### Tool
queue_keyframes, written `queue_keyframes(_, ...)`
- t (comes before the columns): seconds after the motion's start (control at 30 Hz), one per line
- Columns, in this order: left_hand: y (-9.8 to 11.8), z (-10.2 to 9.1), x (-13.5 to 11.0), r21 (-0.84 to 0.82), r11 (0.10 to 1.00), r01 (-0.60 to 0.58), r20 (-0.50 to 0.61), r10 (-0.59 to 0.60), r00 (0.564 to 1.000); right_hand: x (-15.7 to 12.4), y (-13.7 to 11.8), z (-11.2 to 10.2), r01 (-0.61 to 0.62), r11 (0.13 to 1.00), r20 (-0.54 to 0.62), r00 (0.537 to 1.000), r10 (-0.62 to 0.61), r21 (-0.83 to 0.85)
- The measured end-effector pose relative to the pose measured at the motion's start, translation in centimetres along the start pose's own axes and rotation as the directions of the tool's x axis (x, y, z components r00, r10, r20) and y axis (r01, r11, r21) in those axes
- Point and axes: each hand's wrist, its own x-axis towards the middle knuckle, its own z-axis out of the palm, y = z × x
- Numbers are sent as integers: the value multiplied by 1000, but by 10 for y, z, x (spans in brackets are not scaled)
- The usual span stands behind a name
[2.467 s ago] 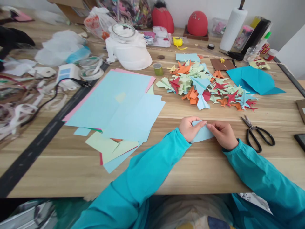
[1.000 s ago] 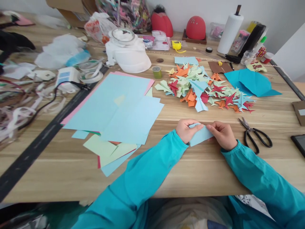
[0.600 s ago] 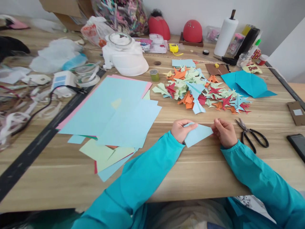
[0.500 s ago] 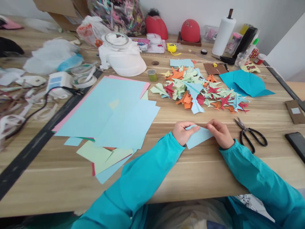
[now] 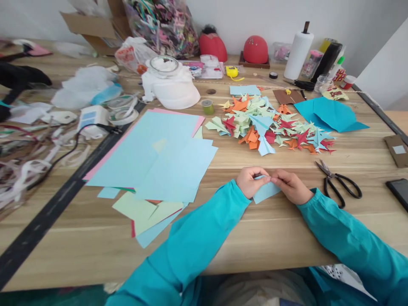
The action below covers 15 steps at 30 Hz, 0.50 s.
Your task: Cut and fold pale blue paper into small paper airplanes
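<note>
A small piece of light blue paper (image 5: pixel 266 193) is held between my two hands, low over the wooden table. My left hand (image 5: pixel 251 182) pinches its upper left edge, thumb on top. The fingertips of my right hand (image 5: pixel 292 186) grip the upper edge close beside the left thumb, and the hands nearly touch. Part of the paper is hidden behind the fingers. Just beyond lies a heap of folded paper shapes (image 5: pixel 255 123) in green, orange, red and blue. Black-handled scissors (image 5: pixel 338 180) lie spread to the right of my right hand.
Large blue and pink sheets (image 5: pixel 140 148) lie to the left, with green offcuts (image 5: pixel 137 209) at their near edge. A thread spool (image 5: pixel 207 107) stands behind them. At the right are a turquoise folded sheet (image 5: pixel 331 112) and a phone (image 5: pixel 398 191). Cords and ribbons (image 5: pixel 38 170) crowd the far left.
My right hand has slid left along the paper's upper edge until its fingertips meet the left thumb. The view has shifted slightly, so the table's things appear a little lower and farther right.
</note>
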Motion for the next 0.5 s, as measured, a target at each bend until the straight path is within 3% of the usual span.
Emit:
queue_keyframes(0.2,-5,1,6,16,999,36,9,-36,999,4,2,-1,31,999,-14,999,-30,19)
queue_keyframes(0.3,2,-5,14,134,990,35,115,-51,992,7,1,-5,74,997,-21,997,-74,-14)
queue_keyframes(0.37,14,-15,22,277,958,-79,218,17,976,11,-2,-5,108,993,-39,993,-110,-52)
queue_keyframes(0.43,32,-27,32,416,866,-275,393,102,914,16,-5,-3,143,987,-67,987,-148,-79)
queue_keyframes(0.5,51,-40,45,516,751,-412,515,112,850,22,-8,3,173,978,-154,970,-190,-116)
